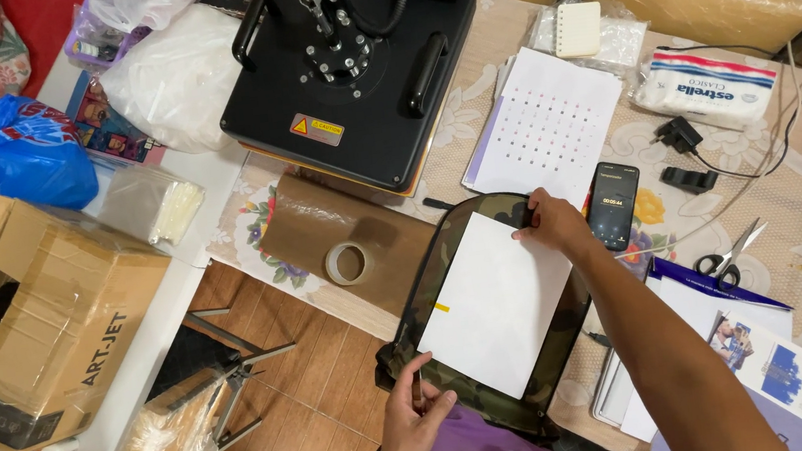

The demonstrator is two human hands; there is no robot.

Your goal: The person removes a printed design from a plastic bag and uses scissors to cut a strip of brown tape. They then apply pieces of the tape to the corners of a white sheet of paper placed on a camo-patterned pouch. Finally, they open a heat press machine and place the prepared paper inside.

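Observation:
A white sheet of paper (498,303) lies on a camouflage-patterned fabric piece (427,273) at the table's near edge. My right hand (552,225) presses on the sheet's far right corner, fingers curled over the fabric's top edge. My left hand (415,415) pinches the fabric's near left edge, just below the sheet's bottom corner. A small yellow tab shows at the sheet's left edge.
A black heat press (353,70) stands at the back. A tape roll (348,263) rests on a brown sheet (305,221). A phone (614,204), a dotted paper (546,126), scissors (733,258), a tissue pack (704,88) and printed papers (769,365) lie right. Cardboard boxes (29,318) stand left.

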